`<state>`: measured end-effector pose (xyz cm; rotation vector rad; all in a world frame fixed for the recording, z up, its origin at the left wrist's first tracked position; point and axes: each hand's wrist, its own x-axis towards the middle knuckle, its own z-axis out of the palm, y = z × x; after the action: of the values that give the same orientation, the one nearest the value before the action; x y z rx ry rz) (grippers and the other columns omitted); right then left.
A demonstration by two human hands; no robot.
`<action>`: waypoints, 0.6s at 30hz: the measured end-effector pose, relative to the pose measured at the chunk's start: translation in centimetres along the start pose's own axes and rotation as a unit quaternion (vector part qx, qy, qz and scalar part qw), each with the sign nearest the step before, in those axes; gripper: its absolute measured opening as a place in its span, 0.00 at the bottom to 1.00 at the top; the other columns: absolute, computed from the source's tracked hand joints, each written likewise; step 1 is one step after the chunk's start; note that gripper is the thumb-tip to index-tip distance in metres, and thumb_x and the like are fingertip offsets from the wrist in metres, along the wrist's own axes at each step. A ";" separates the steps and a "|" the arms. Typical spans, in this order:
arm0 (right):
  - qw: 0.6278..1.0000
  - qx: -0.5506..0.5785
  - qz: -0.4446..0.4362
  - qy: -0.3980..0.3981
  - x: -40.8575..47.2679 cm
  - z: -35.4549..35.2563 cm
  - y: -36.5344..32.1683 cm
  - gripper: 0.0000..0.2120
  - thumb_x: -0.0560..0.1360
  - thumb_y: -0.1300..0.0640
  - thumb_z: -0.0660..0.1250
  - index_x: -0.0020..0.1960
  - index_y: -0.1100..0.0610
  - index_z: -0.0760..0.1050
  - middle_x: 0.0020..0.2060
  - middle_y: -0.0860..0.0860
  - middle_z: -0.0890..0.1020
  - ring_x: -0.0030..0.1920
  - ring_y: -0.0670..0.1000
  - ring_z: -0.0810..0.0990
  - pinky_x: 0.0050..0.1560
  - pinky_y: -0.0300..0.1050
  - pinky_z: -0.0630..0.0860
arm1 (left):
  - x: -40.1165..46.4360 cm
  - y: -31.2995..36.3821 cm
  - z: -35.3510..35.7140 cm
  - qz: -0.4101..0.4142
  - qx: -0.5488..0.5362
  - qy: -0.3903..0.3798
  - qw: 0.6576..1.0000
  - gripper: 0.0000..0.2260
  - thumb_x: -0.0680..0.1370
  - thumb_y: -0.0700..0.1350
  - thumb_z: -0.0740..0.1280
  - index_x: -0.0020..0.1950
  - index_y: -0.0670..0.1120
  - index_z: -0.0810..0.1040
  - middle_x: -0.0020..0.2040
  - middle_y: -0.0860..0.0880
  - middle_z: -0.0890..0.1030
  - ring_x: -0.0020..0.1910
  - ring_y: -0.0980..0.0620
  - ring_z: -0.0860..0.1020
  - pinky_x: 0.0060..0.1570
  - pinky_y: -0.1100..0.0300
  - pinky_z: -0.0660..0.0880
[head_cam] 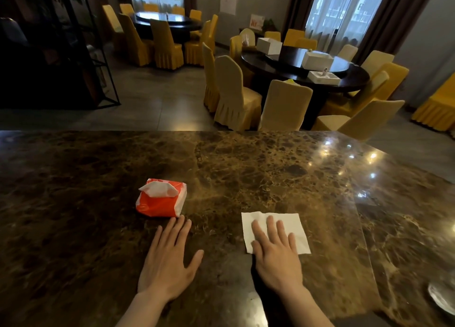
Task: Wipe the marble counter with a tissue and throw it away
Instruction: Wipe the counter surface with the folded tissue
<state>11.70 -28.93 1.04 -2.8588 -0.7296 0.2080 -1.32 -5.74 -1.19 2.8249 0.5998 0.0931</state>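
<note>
Flat hands [277, 255] on square tissue [294, 224]

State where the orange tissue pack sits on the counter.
In the head view, the orange tissue pack sits left of centre on the marble counter, just beyond the left hand's fingertips.

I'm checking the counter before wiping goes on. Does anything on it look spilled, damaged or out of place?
Nothing stands out. The marble counter shows no spill or damage. The tissue lies flat under the right hand; the tissue pack sits beyond the left hand.
</note>
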 end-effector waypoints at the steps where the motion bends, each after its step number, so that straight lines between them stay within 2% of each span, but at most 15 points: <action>1: 1.000 -0.003 0.005 -0.003 0.0 0.0 -0.1 0.25 0.86 0.44 0.45 0.82 0.40 0.45 0.83 0.51 0.43 0.81 0.57 0.38 0.80 0.61 0.41 | 0.0 0.0 0.0 0.000 -0.004 0.000 1.000 0.38 0.77 0.72 0.45 0.83 0.55 0.45 0.83 0.57 0.42 0.79 0.59 0.35 0.80 0.50 0.39; 3: 1.000 0.006 -0.020 -0.006 -0.1 0.3 -1.7 0.26 0.86 0.45 0.46 0.82 0.42 0.45 0.83 0.50 0.42 0.81 0.57 0.37 0.79 0.61 0.39 | 0.1 0.0 0.1 0.001 0.000 -0.003 1.000 0.38 0.77 0.72 0.44 0.83 0.55 0.44 0.83 0.57 0.42 0.79 0.59 0.35 0.80 0.49 0.39; 5: 0.996 0.022 -0.083 -0.012 -0.4 0.9 -4.2 0.26 0.85 0.45 0.47 0.82 0.43 0.47 0.82 0.48 0.42 0.81 0.56 0.38 0.79 0.59 0.36 | 0.1 -0.1 0.1 0.002 0.006 -0.006 1.000 0.38 0.77 0.72 0.43 0.83 0.55 0.44 0.83 0.57 0.41 0.79 0.58 0.35 0.80 0.49 0.39; 8: 0.988 0.028 -0.151 -0.021 -1.1 1.7 -5.9 0.26 0.84 0.44 0.46 0.82 0.42 0.49 0.82 0.47 0.45 0.81 0.54 0.38 0.78 0.56 0.35 | 0.1 0.0 -0.1 0.002 0.017 -0.011 1.000 0.38 0.76 0.72 0.42 0.83 0.55 0.42 0.83 0.56 0.39 0.79 0.58 0.34 0.80 0.49 0.38; 10: 0.991 0.025 -0.129 -0.007 -0.9 1.2 -3.9 0.25 0.85 0.45 0.46 0.82 0.42 0.50 0.82 0.47 0.46 0.81 0.54 0.40 0.79 0.55 0.38 | 0.1 0.0 -0.1 0.003 0.017 -0.014 1.000 0.39 0.76 0.72 0.41 0.83 0.55 0.41 0.83 0.56 0.39 0.79 0.58 0.33 0.80 0.50 0.38; 13: 1.000 0.026 -0.001 0.006 0.1 -0.5 0.7 0.25 0.86 0.46 0.46 0.82 0.43 0.48 0.83 0.49 0.45 0.82 0.54 0.41 0.80 0.55 0.41 | 0.0 0.0 -0.2 0.005 0.011 -0.012 1.000 0.39 0.76 0.72 0.41 0.83 0.55 0.41 0.82 0.56 0.39 0.79 0.58 0.33 0.80 0.50 0.37; 15: 0.998 0.029 0.048 0.002 0.6 -1.1 1.8 0.25 0.86 0.47 0.46 0.83 0.45 0.47 0.83 0.51 0.44 0.81 0.56 0.39 0.80 0.57 0.42 | 0.0 0.1 -0.2 0.006 0.011 -0.010 1.000 0.39 0.76 0.72 0.41 0.83 0.55 0.41 0.82 0.57 0.39 0.79 0.59 0.33 0.80 0.50 0.37; 17: 0.999 0.030 0.039 0.004 0.5 -0.7 0.3 0.26 0.86 0.47 0.46 0.83 0.46 0.46 0.82 0.51 0.42 0.81 0.58 0.38 0.80 0.58 0.40 | 0.0 0.1 -0.2 0.005 0.014 -0.012 1.000 0.39 0.76 0.72 0.41 0.83 0.55 0.41 0.82 0.57 0.39 0.78 0.59 0.32 0.80 0.50 0.37; 18: 1.000 0.030 0.008 0.001 0.3 -0.2 -1.0 0.26 0.86 0.47 0.46 0.83 0.46 0.46 0.81 0.50 0.40 0.81 0.58 0.38 0.80 0.59 0.39 | -0.1 0.1 -0.2 0.005 0.015 -0.010 1.000 0.39 0.76 0.72 0.41 0.83 0.55 0.41 0.82 0.57 0.39 0.79 0.58 0.32 0.80 0.50 0.37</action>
<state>11.51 -27.95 1.40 -2.8084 -0.6873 0.2242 -1.34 -5.84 -1.00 2.8539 0.5875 0.0579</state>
